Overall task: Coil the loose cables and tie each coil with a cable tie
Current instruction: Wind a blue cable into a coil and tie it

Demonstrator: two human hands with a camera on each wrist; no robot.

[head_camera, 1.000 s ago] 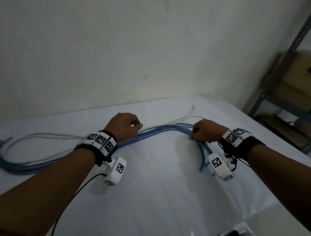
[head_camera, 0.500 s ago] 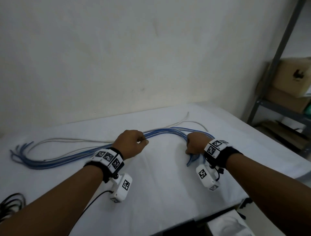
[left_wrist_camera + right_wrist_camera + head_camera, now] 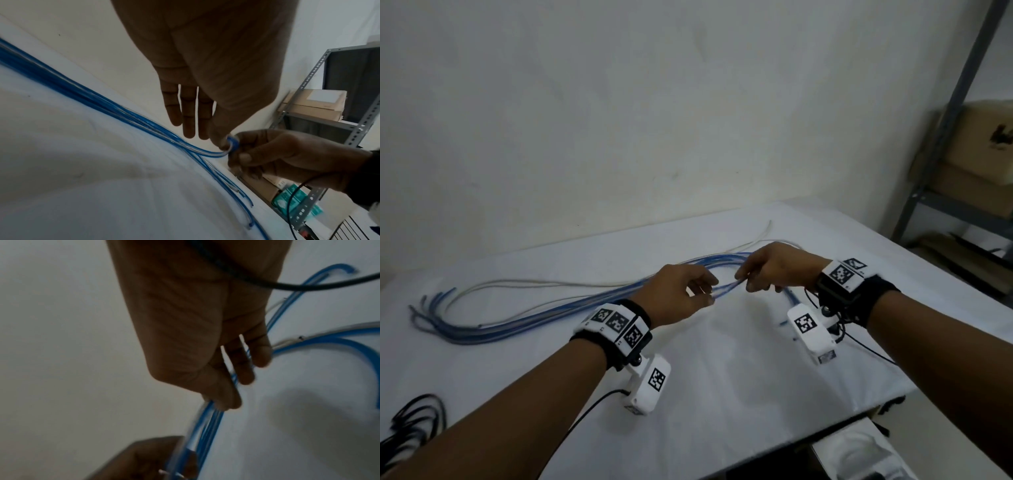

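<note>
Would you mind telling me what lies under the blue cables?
The blue cables lie on the white cloth covering the table; the tabletop beneath is hidden. Both hands lift a short stretch.

Cable bundle (image 3: 524,317) lies on the table (image 3: 722,377), running from far left toward centre. Shelving unit (image 3: 941,171) stands right of the table.

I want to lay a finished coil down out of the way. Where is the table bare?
Bare white table lies in front of both hands, between the wrists and the near edge. The far strip is crowded with blue cables and white cables; black cables fill the near-left corner.
</note>
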